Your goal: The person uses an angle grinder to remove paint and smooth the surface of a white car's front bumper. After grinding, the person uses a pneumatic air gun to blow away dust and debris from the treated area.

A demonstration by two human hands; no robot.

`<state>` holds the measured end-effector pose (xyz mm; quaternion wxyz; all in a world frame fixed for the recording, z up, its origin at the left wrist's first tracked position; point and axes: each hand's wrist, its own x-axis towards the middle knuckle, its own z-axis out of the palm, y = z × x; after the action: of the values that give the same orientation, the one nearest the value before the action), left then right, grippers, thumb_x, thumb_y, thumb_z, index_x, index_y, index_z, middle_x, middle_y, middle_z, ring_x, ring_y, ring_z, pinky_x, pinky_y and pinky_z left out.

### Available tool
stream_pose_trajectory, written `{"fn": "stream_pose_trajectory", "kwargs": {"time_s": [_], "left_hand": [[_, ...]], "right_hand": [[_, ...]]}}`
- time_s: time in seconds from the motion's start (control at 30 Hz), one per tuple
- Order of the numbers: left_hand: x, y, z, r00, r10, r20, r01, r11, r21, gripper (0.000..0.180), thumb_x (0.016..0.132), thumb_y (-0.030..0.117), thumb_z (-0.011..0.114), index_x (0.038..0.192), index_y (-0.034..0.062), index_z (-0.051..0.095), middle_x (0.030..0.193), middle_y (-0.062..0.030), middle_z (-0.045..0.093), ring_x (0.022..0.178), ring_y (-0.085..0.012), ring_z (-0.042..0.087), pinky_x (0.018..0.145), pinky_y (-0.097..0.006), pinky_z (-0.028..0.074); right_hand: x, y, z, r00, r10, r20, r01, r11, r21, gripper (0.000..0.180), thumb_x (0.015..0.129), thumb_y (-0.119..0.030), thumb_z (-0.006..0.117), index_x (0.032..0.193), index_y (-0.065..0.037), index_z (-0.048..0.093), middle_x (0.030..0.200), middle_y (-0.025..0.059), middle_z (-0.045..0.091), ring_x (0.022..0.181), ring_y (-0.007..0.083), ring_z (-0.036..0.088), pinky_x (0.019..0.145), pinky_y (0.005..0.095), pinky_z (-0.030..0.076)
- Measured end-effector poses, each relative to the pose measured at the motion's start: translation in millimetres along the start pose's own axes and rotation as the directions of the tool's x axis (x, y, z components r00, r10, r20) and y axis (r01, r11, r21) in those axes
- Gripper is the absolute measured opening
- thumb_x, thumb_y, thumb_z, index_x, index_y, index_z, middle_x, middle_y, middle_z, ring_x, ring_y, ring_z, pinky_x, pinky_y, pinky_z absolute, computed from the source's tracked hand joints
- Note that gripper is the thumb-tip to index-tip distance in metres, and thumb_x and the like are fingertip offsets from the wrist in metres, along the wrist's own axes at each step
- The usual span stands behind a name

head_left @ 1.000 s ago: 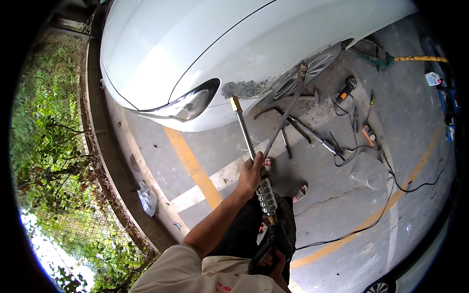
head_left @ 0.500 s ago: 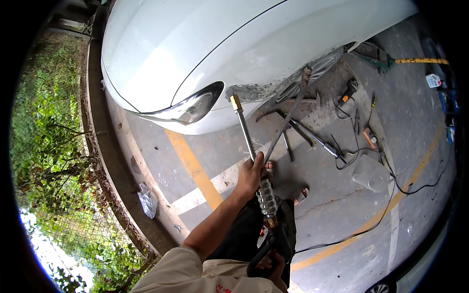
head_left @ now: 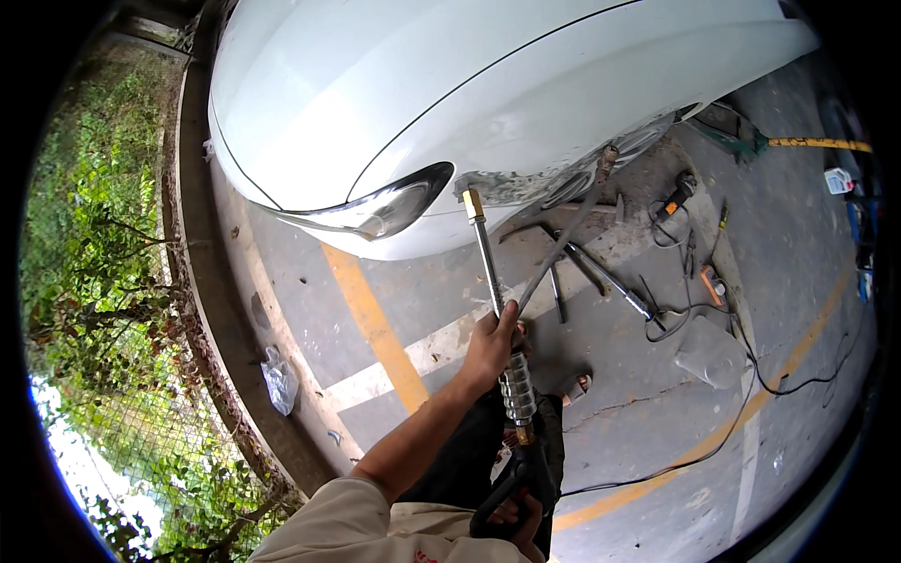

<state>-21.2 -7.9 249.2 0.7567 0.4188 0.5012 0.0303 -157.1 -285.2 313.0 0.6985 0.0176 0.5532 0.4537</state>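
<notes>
A slide-hammer dent puller (head_left: 487, 258) slants up from my body to a white car (head_left: 450, 103). Its brass-coloured tip meets the scraped grey patch (head_left: 507, 186) beside the headlight (head_left: 404, 206). Around the puller, at the upper end of its ribbed metal weight, my left hand (head_left: 490, 352) is closed. Low in the view my right hand (head_left: 518, 511) grips the black loop handle (head_left: 493, 497); its fingers are partly hidden. A thick grey cable or rod (head_left: 563, 235) with a brownish end runs from behind my left hand toward the car's wheel.
On the floor right of the puller lie a hammer (head_left: 615, 208), a chrome-and-black bar tool (head_left: 610, 270), a black-and-orange power tool (head_left: 678, 194), an orange meter (head_left: 713, 284) and a clear plastic piece (head_left: 710, 352). A black cable (head_left: 685, 460) crosses the floor. A plastic bag (head_left: 280, 380) lies by the left kerb.
The car and the puller's tip sit slightly farther right and lower in view. My left hand has shifted slightly right and down with the puller; both hands keep their hold.
</notes>
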Motion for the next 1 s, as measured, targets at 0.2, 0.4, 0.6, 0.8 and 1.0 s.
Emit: {"fn": "stream_pose_trajectory", "kwargs": {"time_s": [0.2,0.4,0.6,0.8,1.0], "left_hand": [[3,-5,-1,1.0,0.009,0.01,-0.009,1.0,-0.024,0.046,0.095,0.048,0.047,0.076,0.0067,0.042,0.06,-0.0009,0.039,0.054,-0.0144,0.05,0.054,-0.031,0.047],[1,-3,0,1.0,0.025,-0.012,-0.025,1.0,-0.001,0.047,0.094,0.049,0.048,0.076,0.0068,0.042,0.059,-0.0009,0.038,0.053,-0.0145,0.049,0.053,-0.031,0.047],[5,-10,-1,0.999,0.035,-0.02,-0.036,0.999,-0.035,0.047,0.094,0.049,0.048,0.076,0.0064,0.042,0.059,-0.0013,0.038,0.052,-0.0142,0.049,0.052,-0.031,0.047],[5,-9,0,0.998,0.05,-0.024,-0.051,0.999,-0.017,0.047,0.094,0.049,0.048,0.076,0.006,0.043,0.06,-0.0016,0.04,0.051,-0.0139,0.047,0.051,-0.031,0.047],[6,-6,3,0.996,0.086,-0.037,-0.084,0.996,0.038,0.048,0.095,0.048,0.047,0.075,0.005,0.042,0.06,-0.0021,0.04,0.051,-0.0137,0.047,0.049,-0.03,0.045]], "right_hand": [[0,-3,-7,0.999,0.004,0.035,-0.003,1.0,-0.023,0.023,0.086,-0.035,0.055,0.098,-0.016,0.062,0.071,-0.0059,0.046,0.058,0.004,0.044,0.064,0.0257,0.038],[0,-4,-8,0.999,0.004,0.054,0.001,0.996,-0.093,0.023,0.088,-0.036,0.054,0.099,-0.022,0.068,0.073,-0.0063,0.047,0.058,0.0035,0.043,0.064,0.0245,0.037],[0,-3,-3,0.997,0.007,0.076,0.002,0.993,-0.115,0.023,0.089,-0.035,0.052,0.1,-0.023,0.068,0.073,-0.0062,0.048,0.058,0.0034,0.043,0.063,0.0243,0.037],[-3,-2,2,0.997,0.006,0.073,-0.001,0.998,-0.068,0.019,0.087,-0.033,0.054,0.099,-0.021,0.064,0.072,-0.0054,0.046,0.058,0.0043,0.042,0.064,0.0249,0.037],[-3,-4,0,0.999,-0.014,0.047,0.017,0.998,-0.061,0.024,0.087,-0.034,0.055,0.101,-0.015,0.058,0.072,-0.0044,0.047,0.057,0.004,0.044,0.061,0.0249,0.038]]}}
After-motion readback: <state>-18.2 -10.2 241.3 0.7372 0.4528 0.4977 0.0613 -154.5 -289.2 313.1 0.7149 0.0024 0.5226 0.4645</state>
